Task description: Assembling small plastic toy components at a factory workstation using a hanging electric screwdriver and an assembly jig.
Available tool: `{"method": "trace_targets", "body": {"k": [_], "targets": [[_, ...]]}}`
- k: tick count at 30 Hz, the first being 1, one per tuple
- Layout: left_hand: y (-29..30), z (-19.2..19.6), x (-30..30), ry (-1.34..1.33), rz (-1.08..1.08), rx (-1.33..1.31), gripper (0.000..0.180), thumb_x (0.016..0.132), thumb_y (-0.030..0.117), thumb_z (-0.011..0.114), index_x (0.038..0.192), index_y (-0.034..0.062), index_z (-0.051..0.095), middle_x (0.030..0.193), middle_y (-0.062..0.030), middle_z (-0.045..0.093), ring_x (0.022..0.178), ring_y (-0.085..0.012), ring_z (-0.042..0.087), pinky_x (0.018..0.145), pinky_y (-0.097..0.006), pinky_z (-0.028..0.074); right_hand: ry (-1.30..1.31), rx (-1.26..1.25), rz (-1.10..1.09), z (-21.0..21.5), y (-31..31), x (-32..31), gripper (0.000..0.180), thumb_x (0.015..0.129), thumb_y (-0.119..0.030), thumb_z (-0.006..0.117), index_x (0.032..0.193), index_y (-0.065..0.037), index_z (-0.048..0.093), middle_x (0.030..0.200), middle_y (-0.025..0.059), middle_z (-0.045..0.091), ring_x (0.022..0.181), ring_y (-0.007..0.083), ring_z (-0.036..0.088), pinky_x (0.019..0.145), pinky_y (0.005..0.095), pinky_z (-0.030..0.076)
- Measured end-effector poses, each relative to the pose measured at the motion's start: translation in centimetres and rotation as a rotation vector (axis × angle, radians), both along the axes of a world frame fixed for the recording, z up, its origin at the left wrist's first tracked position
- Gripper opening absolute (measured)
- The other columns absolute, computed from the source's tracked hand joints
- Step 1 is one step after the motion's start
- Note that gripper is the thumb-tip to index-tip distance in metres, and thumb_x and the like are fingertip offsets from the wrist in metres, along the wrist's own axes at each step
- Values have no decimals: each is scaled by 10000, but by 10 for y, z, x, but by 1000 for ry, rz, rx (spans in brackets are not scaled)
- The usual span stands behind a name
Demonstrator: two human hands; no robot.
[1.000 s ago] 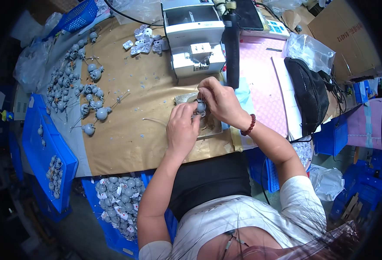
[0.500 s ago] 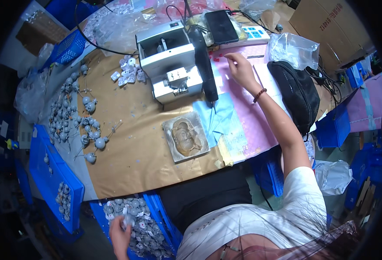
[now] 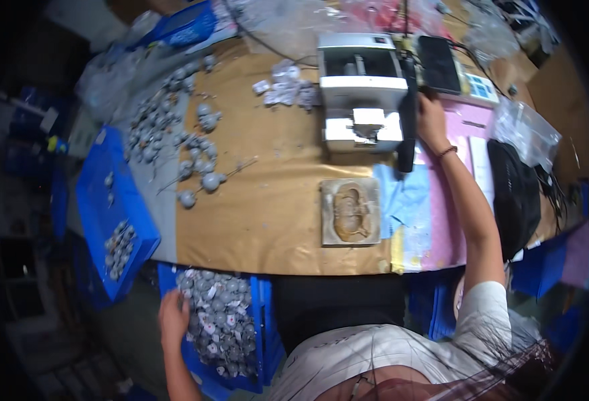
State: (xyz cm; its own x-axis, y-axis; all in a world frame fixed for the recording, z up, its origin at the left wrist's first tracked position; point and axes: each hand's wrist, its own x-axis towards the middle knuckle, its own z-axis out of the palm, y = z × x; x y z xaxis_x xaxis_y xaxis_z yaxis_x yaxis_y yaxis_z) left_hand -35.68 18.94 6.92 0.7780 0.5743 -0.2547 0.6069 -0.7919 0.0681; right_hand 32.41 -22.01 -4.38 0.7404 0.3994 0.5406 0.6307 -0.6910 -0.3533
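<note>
My left hand is at the left rim of a blue bin below the table edge. Small round grey pieces, some with white and red parts, fill this bin. Blur hides whether the left fingers hold a piece. My right hand reaches over the pink sheet, close to the black side part of a white-and-grey machine. Its fingers are drawn together, and their tips are partly hidden. Nearer me lies a square metal mould block with a hollow.
More grey balls, some on thin stems, lie at the table's left. A tilted blue tray stands beside them. Small white pieces are left of the machine. A phone, a plastic bag and a black pouch are at right.
The view has swung left, so the table appears farther right. My left hand has shifted to the bin's left rim. My right hand has drawn in close to the machine's black side part.
</note>
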Motion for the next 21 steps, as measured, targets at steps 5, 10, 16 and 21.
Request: {"method": "trace_targets", "body": {"k": [5, 10, 16, 21], "targets": [[-6, 13, 202, -444, -284, 116, 240, 806, 75, 710, 1029, 26, 638, 1000, -166, 631, 972, -381, 603, 824, -467, 502, -76, -63, 14, -12, 19, -2, 273, 893, -140, 617, 1155, -73, 657, 1054, 231, 639, 931, 426, 628, 843, 487, 506], [23, -19, 331, -595, -351, 188, 274, 800, 56, 704, 1069, 37, 650, 1025, -151, 620, 1013, -362, 591, 839, -464, 505, -130, -26, -3, -5, 24, 7, 222, 897, -103, 572, 1108, -53, 620, 1054, 229, 642, 954, 434, 617, 832, 497, 496], [16, -50, 468, -743, -424, 109, 283, 819, 45, 669, 1101, 73, 665, 1102, -146, 623, 1079, -364, 575, 916, -452, 495, 89, 20, -22, -21, 13, 16, 233, 898, -88, 569, 1116, -18, 607, 1028, 251, 640, 993, 453, 596, 843, 494, 481], [17, -75, 514, -675, -449, 6, 264, 840, 61, 641, 1101, 86, 670, 1095, -148, 628, 1070, -368, 584, 907, -458, 497, 78, 54, 29, -13, 8, -9, 196, 874, -43, 620, 1069, -24, 615, 977, 215, 630, 923, 421, 596, 792, 474, 478]]}}
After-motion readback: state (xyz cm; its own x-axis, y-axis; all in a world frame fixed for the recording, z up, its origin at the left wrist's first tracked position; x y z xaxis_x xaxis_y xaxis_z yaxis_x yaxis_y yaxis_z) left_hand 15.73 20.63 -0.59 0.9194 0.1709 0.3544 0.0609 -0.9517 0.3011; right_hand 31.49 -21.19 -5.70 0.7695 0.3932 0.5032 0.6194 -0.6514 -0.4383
